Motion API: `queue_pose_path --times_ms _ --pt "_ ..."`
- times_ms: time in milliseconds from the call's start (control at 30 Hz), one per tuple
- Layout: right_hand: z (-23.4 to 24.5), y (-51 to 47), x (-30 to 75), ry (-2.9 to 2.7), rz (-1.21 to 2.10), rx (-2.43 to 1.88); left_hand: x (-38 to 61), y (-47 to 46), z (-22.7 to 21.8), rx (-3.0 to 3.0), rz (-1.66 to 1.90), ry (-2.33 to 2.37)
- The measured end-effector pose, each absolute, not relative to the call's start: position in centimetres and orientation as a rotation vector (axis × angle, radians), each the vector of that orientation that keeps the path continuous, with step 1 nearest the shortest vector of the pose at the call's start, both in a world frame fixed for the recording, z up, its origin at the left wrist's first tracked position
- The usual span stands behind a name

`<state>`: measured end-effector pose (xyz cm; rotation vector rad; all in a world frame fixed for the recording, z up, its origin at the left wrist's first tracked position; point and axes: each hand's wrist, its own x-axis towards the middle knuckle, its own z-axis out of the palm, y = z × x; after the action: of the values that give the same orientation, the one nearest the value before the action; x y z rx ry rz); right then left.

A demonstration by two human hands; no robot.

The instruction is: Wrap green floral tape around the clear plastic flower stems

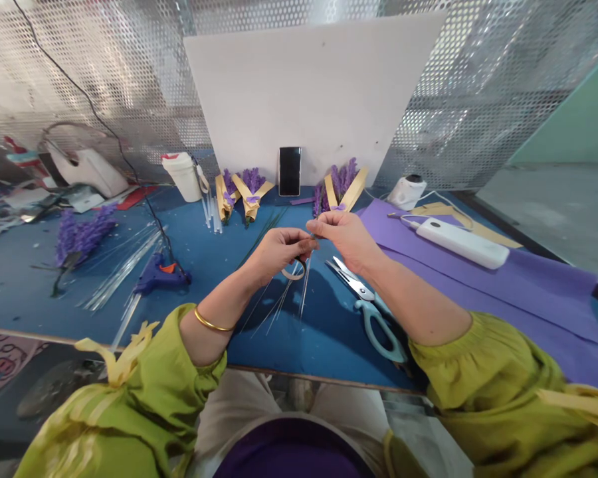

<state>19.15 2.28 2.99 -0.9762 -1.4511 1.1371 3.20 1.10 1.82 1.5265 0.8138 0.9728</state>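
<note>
Plain tape roll (294, 275); red-marked white cup (184, 178)

Fingers (303, 247) pinched, the left hand (279, 253) and right hand (343, 234) nearly meet — forearms (421, 299) angled inward from either side.

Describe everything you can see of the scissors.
The scissors lie unheld on the blue tabletop, left of the purple sheets. The silvery blades look like metal, are slightly parted, and point away and leftward; they meet at a pivot. The pale blue handles look like plastic and stretch toward the near edge. One large loop shows clearly; the other handle is partly hidden by the right forearm. Whether the forearm touches it, I cannot tell.
</note>
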Motion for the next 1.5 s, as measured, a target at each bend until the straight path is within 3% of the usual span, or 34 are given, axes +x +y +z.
queue_pose_path --times_ms 267,900,1167,1500 --pt "3.57 2.03 19.47 -1.449 1.449 -0.830 3.11 1.16 1.55 1.450 0.974 0.797" --pt "3.29 1.83 19.07 -1.356 1.479 -0.939 2.73 1.12 1.59 1.471 0.841 0.709" --pt "3.47 2.13 19.41 -1.379 1.267 -0.986 3.00 1.01 1.63 1.484 0.906 0.719" --pt "3.69 2.25 19.83 -1.424 1.436 -0.899 3.03 1.02 1.45 1.415 0.926 0.732"
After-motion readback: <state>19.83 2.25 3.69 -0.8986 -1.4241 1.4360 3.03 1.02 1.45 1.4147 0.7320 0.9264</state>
